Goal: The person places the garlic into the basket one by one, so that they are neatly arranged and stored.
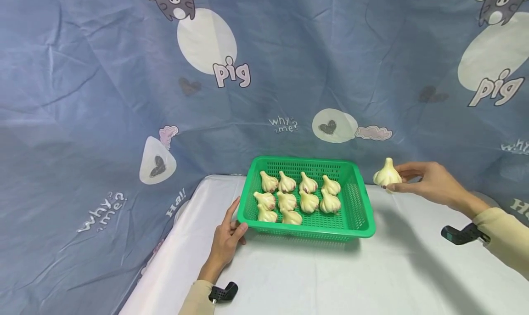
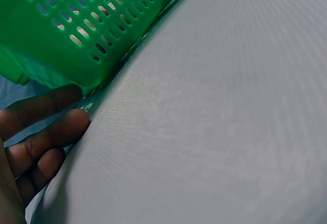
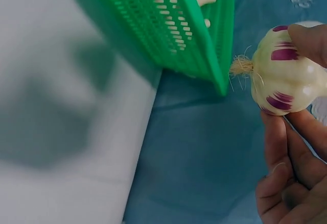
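Note:
My right hand (image 1: 430, 182) holds up a garlic bulb (image 1: 387, 173) to the right of the green basket (image 1: 307, 232), pinching it between thumb and fingers. The right wrist view shows purple streaks on this garlic and a tuft of roots pointing towards the basket. My left hand (image 1: 226, 239) is at the basket's front left corner, thumb at the rim and fingers along the outer side. Inside the basket, several more garlic bulbs (image 1: 309, 202) lie in rough rows towards the left, necks mostly pointing to the back. Part of the basket's floor shows on the right.
The basket stands on a white-covered table (image 1: 297, 278). Behind and to the left, a blue printed cloth (image 1: 264, 99) hangs right at the table's edge. Each wrist wears a black strap (image 1: 223, 292).

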`<state>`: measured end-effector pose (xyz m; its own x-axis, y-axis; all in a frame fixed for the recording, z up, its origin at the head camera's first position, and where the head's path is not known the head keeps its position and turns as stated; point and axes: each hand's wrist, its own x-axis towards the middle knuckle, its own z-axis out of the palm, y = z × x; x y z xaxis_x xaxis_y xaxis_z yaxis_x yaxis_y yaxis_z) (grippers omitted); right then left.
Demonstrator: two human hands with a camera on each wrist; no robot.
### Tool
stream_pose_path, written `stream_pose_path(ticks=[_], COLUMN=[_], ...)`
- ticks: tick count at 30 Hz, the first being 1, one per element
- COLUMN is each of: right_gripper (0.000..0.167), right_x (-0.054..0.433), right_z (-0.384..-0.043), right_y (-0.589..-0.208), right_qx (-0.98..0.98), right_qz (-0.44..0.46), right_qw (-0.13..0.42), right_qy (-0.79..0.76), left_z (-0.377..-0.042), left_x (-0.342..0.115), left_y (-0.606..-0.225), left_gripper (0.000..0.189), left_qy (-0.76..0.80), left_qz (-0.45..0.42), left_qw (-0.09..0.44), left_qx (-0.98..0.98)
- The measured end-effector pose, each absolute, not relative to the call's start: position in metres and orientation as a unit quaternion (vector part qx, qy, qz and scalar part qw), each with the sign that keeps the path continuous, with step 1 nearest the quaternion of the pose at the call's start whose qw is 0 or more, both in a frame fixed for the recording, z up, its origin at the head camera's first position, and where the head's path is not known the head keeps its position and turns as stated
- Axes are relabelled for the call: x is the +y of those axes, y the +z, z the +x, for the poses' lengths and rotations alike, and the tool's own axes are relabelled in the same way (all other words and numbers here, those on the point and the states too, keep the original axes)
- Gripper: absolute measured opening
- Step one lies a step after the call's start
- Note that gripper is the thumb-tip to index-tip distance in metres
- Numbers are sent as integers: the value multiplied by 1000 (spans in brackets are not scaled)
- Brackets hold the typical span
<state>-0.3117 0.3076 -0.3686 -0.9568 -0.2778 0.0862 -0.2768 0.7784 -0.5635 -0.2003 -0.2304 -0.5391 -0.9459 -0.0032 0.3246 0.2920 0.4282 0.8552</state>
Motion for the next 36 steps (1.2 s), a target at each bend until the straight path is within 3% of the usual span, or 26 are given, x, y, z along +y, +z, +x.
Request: stream_pose_path(ticks=[28, 36], right_gripper=[55, 63], right_x=[235, 216], right_z=[-322, -324], right_y=[-374, -383], right_qx=[929, 913], right_qz=[-254, -296], right_qw=[9, 30], right_qy=[-268, -280], left_z=[-200, -199], left_x=[-231, -231], left_y=[-538, -538], left_gripper=[73, 73], left_qy=[-521, -520], left_qz=[-84, -83], left_qw=[140, 138], left_qx=[-838, -839])
